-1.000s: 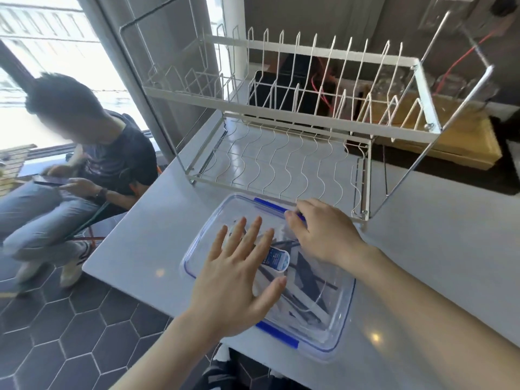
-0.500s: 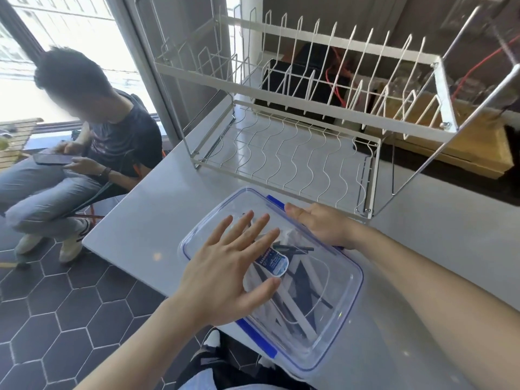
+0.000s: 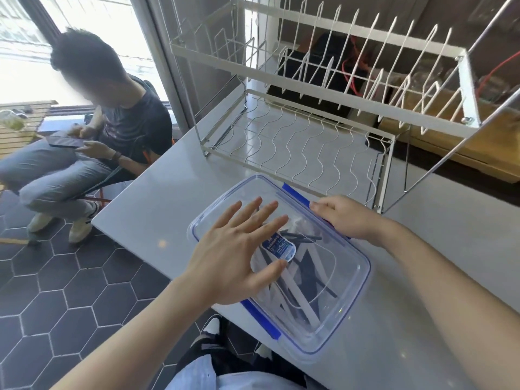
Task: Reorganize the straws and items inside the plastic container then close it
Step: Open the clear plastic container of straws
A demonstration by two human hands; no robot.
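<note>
A clear plastic container (image 3: 356,280) with a blue-edged lid lies on the grey counter, lid on top. Through the lid I see black and white straws (image 3: 302,280) and a small blue-labelled packet (image 3: 278,247). My left hand (image 3: 239,254) rests flat on the lid with fingers spread. My right hand (image 3: 346,218) grips the far long edge of the lid at the blue clip (image 3: 295,194), fingers curled over it. A second blue clip (image 3: 260,316) sticks out along the near edge.
A white wire dish rack (image 3: 323,119) stands just behind the container. A wooden tray (image 3: 478,144) lies at the back right. The counter's left edge (image 3: 135,237) drops to a dark hexagon-tiled floor. A seated person (image 3: 92,128) holds a phone at the left.
The view has shifted and come closer. My right hand has slid from over the lid to its far edge by the blue clip. My left hand stays flat on the lid.
</note>
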